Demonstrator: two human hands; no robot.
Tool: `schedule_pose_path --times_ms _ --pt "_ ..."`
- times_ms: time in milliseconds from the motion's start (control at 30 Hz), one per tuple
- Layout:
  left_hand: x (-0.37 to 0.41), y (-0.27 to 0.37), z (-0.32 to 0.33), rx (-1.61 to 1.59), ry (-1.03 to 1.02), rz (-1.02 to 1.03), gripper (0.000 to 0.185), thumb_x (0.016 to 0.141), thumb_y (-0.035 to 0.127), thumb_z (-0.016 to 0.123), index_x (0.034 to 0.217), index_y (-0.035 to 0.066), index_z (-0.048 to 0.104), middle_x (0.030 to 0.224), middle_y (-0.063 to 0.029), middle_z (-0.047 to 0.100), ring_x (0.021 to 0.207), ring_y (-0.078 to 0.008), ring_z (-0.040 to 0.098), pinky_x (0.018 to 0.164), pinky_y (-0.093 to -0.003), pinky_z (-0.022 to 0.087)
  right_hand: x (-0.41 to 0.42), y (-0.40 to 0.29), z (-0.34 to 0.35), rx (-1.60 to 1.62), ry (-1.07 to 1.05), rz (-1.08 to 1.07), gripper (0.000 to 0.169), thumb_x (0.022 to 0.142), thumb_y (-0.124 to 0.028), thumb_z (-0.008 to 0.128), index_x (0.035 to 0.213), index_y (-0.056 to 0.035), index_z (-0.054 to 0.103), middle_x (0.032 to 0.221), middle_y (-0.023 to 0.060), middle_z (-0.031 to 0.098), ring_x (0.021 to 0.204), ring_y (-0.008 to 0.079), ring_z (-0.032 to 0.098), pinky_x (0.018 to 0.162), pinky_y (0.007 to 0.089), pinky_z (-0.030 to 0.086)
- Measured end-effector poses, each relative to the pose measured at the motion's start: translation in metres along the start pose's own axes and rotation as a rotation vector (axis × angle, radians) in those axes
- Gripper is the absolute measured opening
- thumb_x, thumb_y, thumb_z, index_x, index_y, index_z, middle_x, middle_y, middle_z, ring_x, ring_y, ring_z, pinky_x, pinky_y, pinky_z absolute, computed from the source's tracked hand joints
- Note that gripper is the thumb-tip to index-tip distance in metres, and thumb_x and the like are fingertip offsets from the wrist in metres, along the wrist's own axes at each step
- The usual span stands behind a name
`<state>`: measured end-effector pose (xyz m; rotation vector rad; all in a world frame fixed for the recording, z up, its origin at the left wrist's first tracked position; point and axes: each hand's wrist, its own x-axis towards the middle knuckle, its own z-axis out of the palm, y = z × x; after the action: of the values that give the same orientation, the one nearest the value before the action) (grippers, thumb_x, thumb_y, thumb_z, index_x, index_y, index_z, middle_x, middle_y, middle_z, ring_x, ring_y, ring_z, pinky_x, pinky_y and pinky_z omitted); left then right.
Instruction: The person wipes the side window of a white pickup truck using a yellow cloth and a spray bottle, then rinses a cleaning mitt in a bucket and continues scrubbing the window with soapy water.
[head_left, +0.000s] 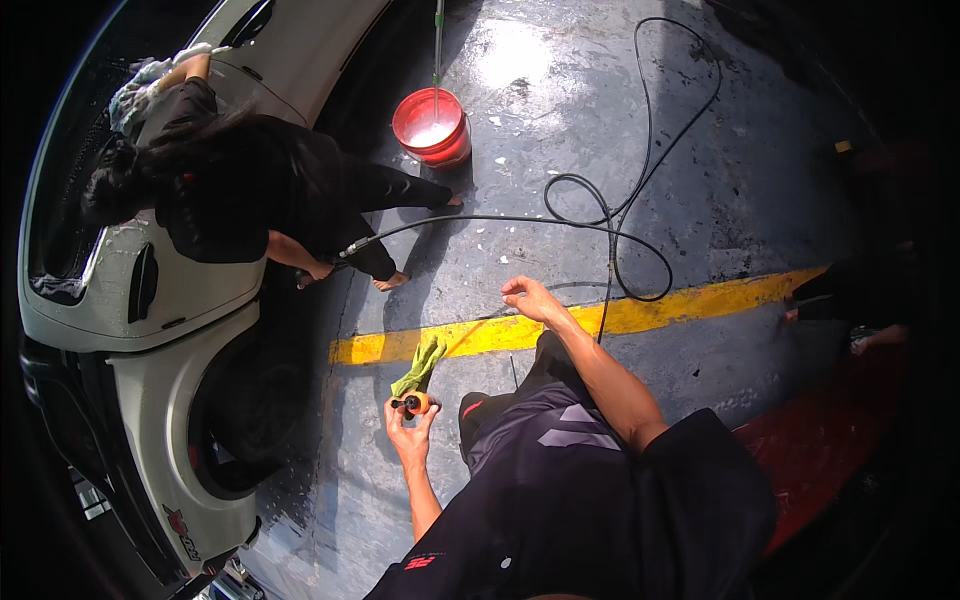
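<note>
My left hand (410, 436) grips a small orange bottle (424, 403) with a black top, seen from above. A yellow-green cloth (420, 365) hangs out beyond the fingers of the same hand; how it is held is hidden behind the bottle. My right hand (534, 301) is raised over the floor near the yellow line (517, 335). Its fingers are loosely bent, and nothing shows in them. To my left stands a pale car (180, 300), its wheel arch and rear end nearest to me.
A co-worker (225, 180) leans on the car, one hand on a soapy cloth (139, 97), the other near the fitting of a black hose (480, 217). That hose loops over the grey floor. Beyond stands a red bucket (454, 150) of suds with a pole (438, 45) in it.
</note>
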<state>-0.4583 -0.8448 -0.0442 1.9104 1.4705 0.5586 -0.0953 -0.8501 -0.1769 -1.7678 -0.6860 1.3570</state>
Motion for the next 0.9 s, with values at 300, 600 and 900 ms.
schedule_pose_path --times_ms 300,600,900 --pt "0.226 0.127 0.142 -0.123 0.053 0.119 0.047 0.074 0.010 0.091 0.113 -0.003 0.069 0.123 -0.0127 0.065 0.117 -0.0291 0.059 0.104 -0.0408 0.044 0.200 -0.078 -0.124 -0.081 0.100 -0.050 0.029 0.088 -0.017 0.073 0.114 -0.0051 0.067 0.112 0.0132 0.072 0.103 0.0238 0.069 0.090 0.0395 0.054" --pt "0.448 0.088 0.268 0.122 -0.029 0.092 0.052 0.073 0.011 0.090 0.119 -0.001 0.070 0.125 -0.0153 0.066 0.128 -0.0357 0.051 0.111 -0.0497 0.038 0.594 -0.152 -0.114 -0.148 0.016 -0.182 0.037 0.081 -0.013 0.069 0.116 -0.0025 0.066 0.119 0.0213 0.070 0.118 0.0378 0.065 0.100 0.0459 0.050" --pt "0.556 0.039 0.330 0.241 -0.047 -0.186 0.061 0.068 0.013 0.091 0.121 -0.005 0.066 0.132 -0.0262 0.054 0.126 -0.0415 0.052 0.107 -0.0526 0.040 1.006 0.014 -0.059 0.224 -0.110 0.808 0.040 0.095 -0.032 0.053 0.120 -0.0045 0.066 0.102 0.0143 0.071 0.085 0.0304 0.070 0.074 0.0483 0.057"
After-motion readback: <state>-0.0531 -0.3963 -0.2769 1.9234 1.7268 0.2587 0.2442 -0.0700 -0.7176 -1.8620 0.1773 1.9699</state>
